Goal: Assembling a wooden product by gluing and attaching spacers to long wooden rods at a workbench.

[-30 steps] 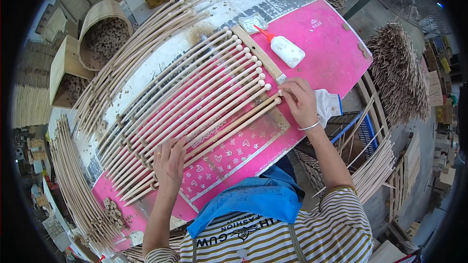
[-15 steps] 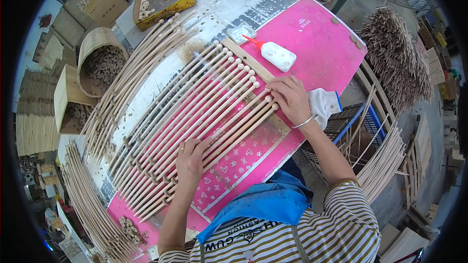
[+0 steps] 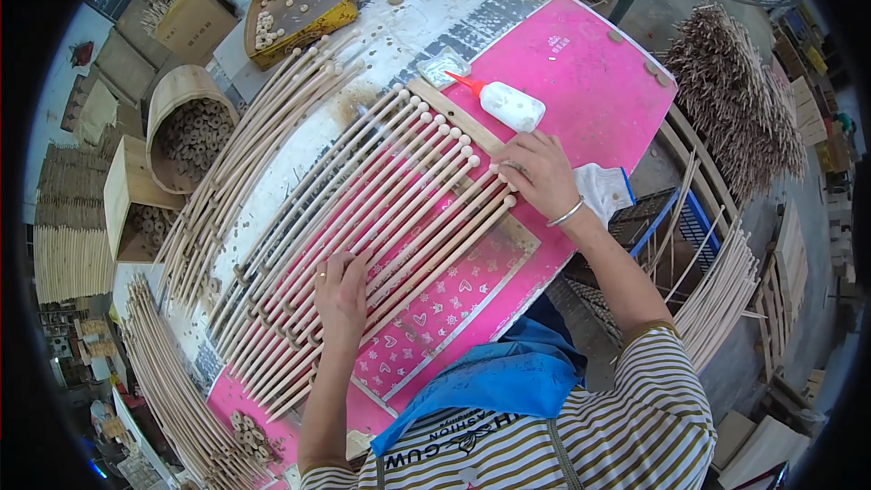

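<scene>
1. Sticks (image 3: 386, 218) with round knobs (image 3: 474, 161) lie side by side across our table, knobs toward a wooden strip (image 3: 463, 120);
2. our left hand (image 3: 343, 298) rests over the sticks, fingers bent and close together;
3. our right hand (image 3: 539, 172) curls its fingers at the knobs nearest us; with fingertips partly hidden, we cannot tell whether either hand pinches anything;
4. beyond the strip we see a white bottle (image 3: 513, 107); a white glove (image 3: 601, 191) lies just beside our right wrist.
</scene>
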A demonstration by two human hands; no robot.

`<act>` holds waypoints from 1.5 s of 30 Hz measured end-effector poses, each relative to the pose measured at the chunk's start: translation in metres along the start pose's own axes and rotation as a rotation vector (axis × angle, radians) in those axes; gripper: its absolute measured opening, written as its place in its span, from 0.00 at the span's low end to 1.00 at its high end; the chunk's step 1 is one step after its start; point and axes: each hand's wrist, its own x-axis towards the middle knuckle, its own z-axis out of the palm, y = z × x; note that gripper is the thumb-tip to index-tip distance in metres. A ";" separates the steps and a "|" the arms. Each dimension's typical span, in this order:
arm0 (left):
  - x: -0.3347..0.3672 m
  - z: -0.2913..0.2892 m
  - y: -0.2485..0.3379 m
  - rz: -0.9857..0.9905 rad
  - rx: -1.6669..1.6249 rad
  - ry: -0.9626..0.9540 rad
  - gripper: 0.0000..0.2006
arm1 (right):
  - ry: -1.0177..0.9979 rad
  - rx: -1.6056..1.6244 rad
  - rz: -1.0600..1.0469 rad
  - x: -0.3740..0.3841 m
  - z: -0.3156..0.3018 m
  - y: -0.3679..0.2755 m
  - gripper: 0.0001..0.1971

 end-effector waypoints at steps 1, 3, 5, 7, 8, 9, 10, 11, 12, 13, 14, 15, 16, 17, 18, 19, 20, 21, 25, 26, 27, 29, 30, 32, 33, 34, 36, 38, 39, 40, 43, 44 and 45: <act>0.000 0.001 -0.001 0.001 0.001 0.001 0.16 | 0.001 0.000 0.000 0.003 0.003 -0.002 0.05; 0.002 0.001 -0.004 0.016 -0.034 -0.006 0.16 | 0.055 0.027 -0.005 0.012 0.010 -0.004 0.06; 0.006 0.001 -0.001 0.003 -0.043 -0.001 0.16 | 0.062 0.032 -0.028 0.017 0.016 -0.009 0.06; 0.007 0.006 -0.001 0.014 -0.046 0.019 0.16 | 0.044 0.031 -0.043 0.019 0.020 -0.006 0.06; 0.008 0.007 0.000 0.014 -0.045 0.020 0.16 | 0.045 0.032 -0.044 0.021 0.023 -0.003 0.06; 0.009 0.008 0.000 0.033 -0.037 0.005 0.16 | 0.006 0.027 -0.074 0.022 0.027 -0.002 0.06; 0.009 0.008 0.001 0.052 -0.030 -0.011 0.17 | -0.034 0.022 -0.105 0.024 0.030 -0.003 0.06; 0.010 0.010 0.003 0.054 -0.032 -0.012 0.17 | -0.092 0.005 -0.106 0.024 0.035 -0.005 0.05; 0.012 0.010 0.004 0.048 -0.040 -0.001 0.17 | -0.091 0.005 -0.107 0.026 0.036 -0.003 0.05; 0.014 0.011 0.005 0.042 -0.048 0.011 0.17 | -0.098 -0.033 -0.115 0.028 0.036 0.000 0.05; 0.015 0.012 0.006 0.043 -0.048 0.012 0.17 | -0.106 -0.071 -0.124 0.030 0.035 0.004 0.05; 0.015 0.013 0.008 0.031 -0.072 -0.002 0.17 | -0.082 -0.043 -0.127 0.031 0.031 0.008 0.05; 0.014 0.013 0.008 0.019 -0.096 -0.016 0.16 | -0.084 -0.041 -0.130 0.032 0.030 0.009 0.05; 0.015 0.013 0.008 0.015 -0.096 -0.014 0.16 | -0.084 -0.025 -0.114 0.034 0.030 0.010 0.05; 0.016 0.014 0.007 0.025 -0.113 -0.007 0.16 | -0.084 -0.011 -0.096 0.035 0.029 0.009 0.05; 0.018 0.015 0.007 0.034 -0.130 0.001 0.16 | -0.085 -0.012 -0.097 0.035 0.029 0.007 0.05; 0.020 0.016 0.006 0.044 -0.147 0.009 0.16 | -0.069 -0.022 -0.085 0.036 0.030 0.004 0.05; 0.021 0.018 0.007 0.045 -0.149 0.010 0.16 | -0.053 -0.034 -0.072 0.036 0.030 0.002 0.05; 0.031 0.018 0.009 0.059 -0.168 0.010 0.16 | -0.096 -0.024 -0.134 0.036 0.032 0.003 0.07; 0.035 0.016 0.008 0.071 -0.195 0.010 0.16 | -0.091 -0.062 -0.131 0.036 0.029 0.005 0.09; 0.041 0.015 0.006 0.075 -0.170 0.041 0.16 | -0.088 -0.098 -0.129 0.037 0.026 0.004 0.10; 0.056 0.014 0.004 0.059 -0.085 0.103 0.14 | -0.078 -0.103 -0.136 0.036 0.020 0.002 0.10; 0.060 0.019 -0.003 0.059 -0.086 0.105 0.14 | -0.022 -0.082 -0.103 0.035 0.016 -0.002 0.09; 0.059 0.028 -0.020 0.014 -0.030 0.086 0.13 | 0.032 -0.043 -0.075 0.033 0.012 -0.005 0.09; 0.061 0.030 -0.019 0.014 -0.034 0.083 0.13 | 0.100 -0.032 -0.030 0.028 0.007 -0.001 0.08; 0.062 0.031 -0.019 0.027 -0.046 0.092 0.12 | 0.168 -0.022 0.015 0.023 0.001 0.003 0.08; 0.067 0.031 -0.015 0.056 -0.085 0.118 0.13 | 0.218 -0.022 0.024 0.011 -0.009 0.009 0.08; 0.069 0.032 -0.021 0.049 -0.086 0.103 0.14 | 0.230 0.031 0.132 -0.001 -0.015 0.010 0.06; 0.069 0.032 -0.023 0.038 -0.080 0.089 0.15 | 0.228 0.030 0.135 -0.005 -0.018 0.008 0.06; 0.073 0.035 -0.024 0.044 -0.082 0.091 0.17 | 0.223 0.038 0.139 -0.009 -0.021 0.006 0.06; 0.083 0.040 -0.023 0.043 -0.129 0.057 0.16 | 0.218 0.084 0.182 -0.020 -0.023 0.004 0.06; 0.086 0.039 -0.023 0.063 -0.126 0.062 0.16 | 0.220 0.122 0.218 -0.024 -0.023 0.003 0.06; 0.089 0.040 -0.024 0.064 -0.124 0.058 0.16 | 0.220 0.123 0.221 -0.028 -0.022 0.000 0.06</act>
